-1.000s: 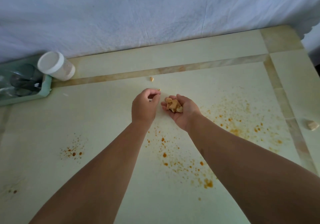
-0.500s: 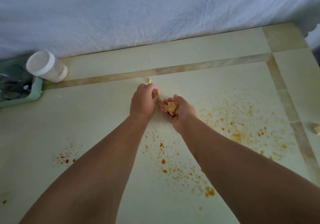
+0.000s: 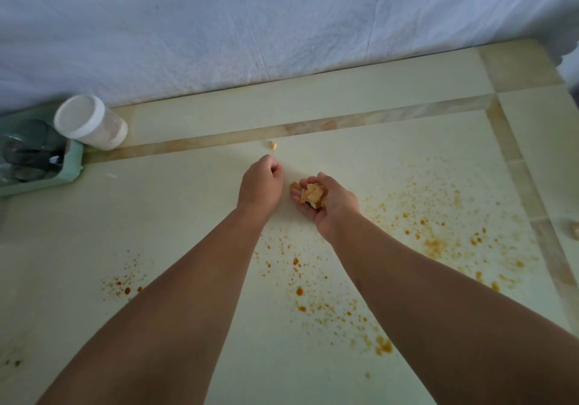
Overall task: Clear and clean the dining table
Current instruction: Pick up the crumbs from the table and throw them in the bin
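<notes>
My right hand point(image 3: 338, 210) lies palm up over the pale green table point(image 3: 175, 216), its fingers curled round a small pile of tan food scraps point(image 3: 311, 196). Just to its left, my left hand point(image 3: 261, 185) is knuckles up with the fingers curled tight, and what they pinch is hidden. A single loose crumb point(image 3: 272, 145) lies on the table a little beyond the left fingertips. Orange sauce splatters point(image 3: 435, 244) dot the table to the right of and below the hands.
A white-lidded jar point(image 3: 89, 122) lies tipped at the back left, against a green tray point(image 3: 71, 166) of dark glassware. Another food piece point(image 3: 575, 229) sits at the right edge. White cloth point(image 3: 282, 28) hangs behind the table's far edge.
My left hand closed over a small crumb beside its fingertips, and that crumb is gone from the table. The right hand stayed cupped with the scraps. The view shifted slightly.
</notes>
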Demonstrator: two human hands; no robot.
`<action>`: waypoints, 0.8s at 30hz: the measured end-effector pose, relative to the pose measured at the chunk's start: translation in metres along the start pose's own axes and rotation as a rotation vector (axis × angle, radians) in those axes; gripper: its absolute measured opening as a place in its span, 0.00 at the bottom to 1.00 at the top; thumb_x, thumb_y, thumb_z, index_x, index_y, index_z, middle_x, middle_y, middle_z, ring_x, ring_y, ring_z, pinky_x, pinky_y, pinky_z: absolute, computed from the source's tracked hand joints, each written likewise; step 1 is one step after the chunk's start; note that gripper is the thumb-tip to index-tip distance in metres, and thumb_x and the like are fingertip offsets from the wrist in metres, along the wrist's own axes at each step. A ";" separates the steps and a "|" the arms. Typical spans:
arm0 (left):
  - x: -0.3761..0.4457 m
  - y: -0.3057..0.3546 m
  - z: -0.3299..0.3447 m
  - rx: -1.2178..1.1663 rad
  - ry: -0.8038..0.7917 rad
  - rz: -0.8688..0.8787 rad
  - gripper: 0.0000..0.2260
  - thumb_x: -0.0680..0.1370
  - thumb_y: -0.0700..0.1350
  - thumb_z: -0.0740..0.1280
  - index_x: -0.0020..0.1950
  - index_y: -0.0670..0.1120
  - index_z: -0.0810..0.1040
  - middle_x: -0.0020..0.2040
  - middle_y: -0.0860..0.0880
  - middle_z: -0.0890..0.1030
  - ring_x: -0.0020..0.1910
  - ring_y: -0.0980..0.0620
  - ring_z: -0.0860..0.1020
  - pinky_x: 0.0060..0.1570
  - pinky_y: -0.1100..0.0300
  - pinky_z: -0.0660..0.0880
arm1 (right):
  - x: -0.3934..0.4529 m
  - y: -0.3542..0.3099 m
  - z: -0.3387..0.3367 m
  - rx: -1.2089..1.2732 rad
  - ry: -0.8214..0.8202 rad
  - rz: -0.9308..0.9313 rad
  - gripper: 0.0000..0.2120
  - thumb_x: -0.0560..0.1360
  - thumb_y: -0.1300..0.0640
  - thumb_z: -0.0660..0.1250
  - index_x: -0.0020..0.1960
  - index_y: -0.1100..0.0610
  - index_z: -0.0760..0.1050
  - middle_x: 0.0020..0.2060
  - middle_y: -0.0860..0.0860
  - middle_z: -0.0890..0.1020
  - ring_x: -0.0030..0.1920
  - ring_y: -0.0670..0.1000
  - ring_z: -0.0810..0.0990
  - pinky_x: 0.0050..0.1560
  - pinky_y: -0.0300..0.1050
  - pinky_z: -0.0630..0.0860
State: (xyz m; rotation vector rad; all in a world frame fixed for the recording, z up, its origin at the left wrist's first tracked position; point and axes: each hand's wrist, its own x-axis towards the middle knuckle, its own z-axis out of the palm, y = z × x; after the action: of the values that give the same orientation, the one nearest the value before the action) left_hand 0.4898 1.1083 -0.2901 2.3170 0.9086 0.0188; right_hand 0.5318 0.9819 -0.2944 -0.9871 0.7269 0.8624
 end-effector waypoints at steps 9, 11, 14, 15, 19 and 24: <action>-0.005 -0.007 -0.009 0.056 -0.295 0.283 0.10 0.77 0.44 0.65 0.56 0.56 0.79 0.37 0.55 0.69 0.33 0.58 0.67 0.32 0.64 0.61 | -0.002 -0.001 0.000 0.016 0.031 0.000 0.10 0.78 0.59 0.67 0.44 0.67 0.78 0.44 0.64 0.84 0.42 0.63 0.85 0.47 0.56 0.83; -0.007 -0.007 -0.010 0.064 -0.283 0.292 0.09 0.77 0.45 0.65 0.55 0.55 0.79 0.37 0.54 0.69 0.33 0.58 0.68 0.32 0.64 0.61 | -0.002 -0.002 0.002 0.022 0.039 0.007 0.10 0.79 0.59 0.67 0.45 0.67 0.78 0.44 0.65 0.85 0.44 0.65 0.85 0.46 0.55 0.84; -0.007 -0.007 -0.007 0.124 -0.247 0.319 0.07 0.76 0.43 0.66 0.53 0.52 0.77 0.40 0.54 0.72 0.36 0.57 0.70 0.33 0.63 0.62 | -0.004 -0.003 0.002 0.026 0.028 0.014 0.10 0.79 0.59 0.66 0.46 0.66 0.78 0.44 0.64 0.85 0.44 0.63 0.86 0.45 0.53 0.84; -0.006 -0.008 -0.006 0.144 -0.242 0.318 0.06 0.76 0.43 0.66 0.52 0.50 0.76 0.41 0.53 0.73 0.38 0.55 0.72 0.34 0.63 0.63 | -0.004 -0.003 0.002 0.029 0.029 0.014 0.10 0.79 0.59 0.66 0.45 0.66 0.78 0.43 0.64 0.85 0.43 0.62 0.86 0.46 0.54 0.84; -0.002 -0.016 -0.005 0.188 -0.141 0.254 0.05 0.78 0.47 0.66 0.50 0.47 0.73 0.43 0.52 0.75 0.40 0.53 0.74 0.36 0.62 0.66 | -0.004 -0.003 0.003 0.041 0.029 0.011 0.10 0.79 0.59 0.67 0.44 0.66 0.78 0.44 0.64 0.85 0.41 0.62 0.86 0.46 0.55 0.84; 0.012 -0.012 -0.012 0.086 0.074 0.106 0.05 0.79 0.46 0.63 0.48 0.44 0.70 0.42 0.47 0.76 0.41 0.48 0.75 0.39 0.57 0.68 | -0.003 -0.002 0.003 0.028 0.014 0.001 0.10 0.79 0.60 0.65 0.43 0.65 0.76 0.41 0.62 0.83 0.38 0.62 0.85 0.43 0.53 0.84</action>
State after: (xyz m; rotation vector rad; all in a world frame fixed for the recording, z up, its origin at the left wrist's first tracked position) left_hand 0.4891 1.1292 -0.2899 2.4566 0.8368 0.1129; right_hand 0.5323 0.9838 -0.2899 -0.9684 0.7498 0.8447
